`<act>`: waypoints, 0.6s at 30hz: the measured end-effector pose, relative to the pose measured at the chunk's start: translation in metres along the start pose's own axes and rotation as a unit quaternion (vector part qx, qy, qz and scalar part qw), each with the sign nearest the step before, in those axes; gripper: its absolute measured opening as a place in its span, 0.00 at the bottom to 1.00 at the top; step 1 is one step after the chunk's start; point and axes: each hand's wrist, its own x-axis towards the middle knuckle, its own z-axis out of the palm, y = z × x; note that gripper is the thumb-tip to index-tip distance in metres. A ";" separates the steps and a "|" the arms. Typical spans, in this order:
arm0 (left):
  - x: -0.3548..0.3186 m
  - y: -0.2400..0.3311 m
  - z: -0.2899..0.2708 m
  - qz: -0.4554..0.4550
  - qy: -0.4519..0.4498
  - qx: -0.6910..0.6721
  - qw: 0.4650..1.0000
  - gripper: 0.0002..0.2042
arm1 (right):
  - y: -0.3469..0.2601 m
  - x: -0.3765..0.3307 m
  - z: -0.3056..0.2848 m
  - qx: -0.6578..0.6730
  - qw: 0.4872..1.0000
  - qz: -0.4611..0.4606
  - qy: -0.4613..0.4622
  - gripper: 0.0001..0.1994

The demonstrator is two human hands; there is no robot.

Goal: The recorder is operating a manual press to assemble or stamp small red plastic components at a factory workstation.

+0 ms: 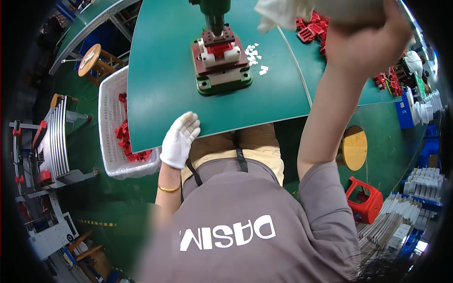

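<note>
My left hand (180,140), in a white glove, is held near the table's front edge with its fingers stretched out and nothing in them. My bare right hand (373,42) is raised high at the upper right, blurred and close to the camera. Its fingers seem curled round a pale, whitish thing whose kind I cannot make out. White cloth (283,13) hangs beside it, glove-like in look. Ahead of me on the green table (165,94) stands a green bench press (222,70). A red plastic part (220,50) sits in its fixture between white blocks.
Small white pieces (253,55) lie scattered right of the press. Red parts (311,30) are heaped at the far right. A white basket (109,146) with red parts stands at the table's left. A wooden stool (355,147) and a red stool (367,202) are on the right.
</note>
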 end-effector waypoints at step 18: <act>-0.022 -0.057 0.048 0.026 -0.113 0.127 0.985 0.20 | 0.015 -0.099 -0.025 -0.053 0.997 -0.053 0.002 0.09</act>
